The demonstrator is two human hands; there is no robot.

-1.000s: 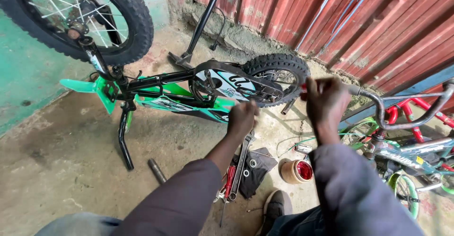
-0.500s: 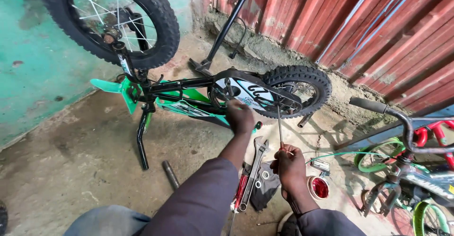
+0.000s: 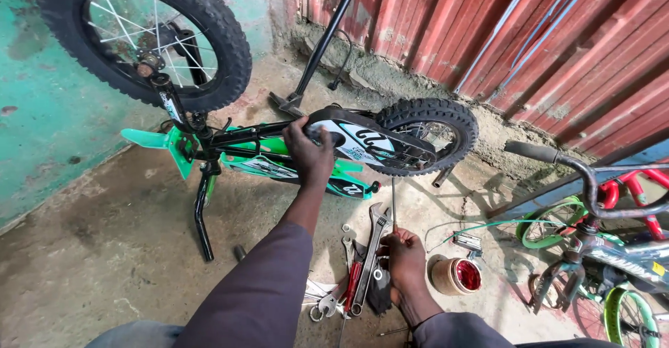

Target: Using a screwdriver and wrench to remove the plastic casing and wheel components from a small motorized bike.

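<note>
Two hands are busy with a small green bike (image 3: 279, 156) lying upside down on the ground. The left hand (image 3: 310, 154) still grips its frame near the back wheel (image 3: 428, 135). The right hand (image 3: 404, 257) was up by that wheel a second ago; now it is down by the wrenches (image 3: 366, 264), fingers pinching a thin rod (image 3: 394, 205).

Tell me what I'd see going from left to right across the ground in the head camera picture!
Front wheel → black handlebar → left hand on the green bike's frame → wrenches → right hand holding a thin rod → small red-filled tub → another small bike.
</note>
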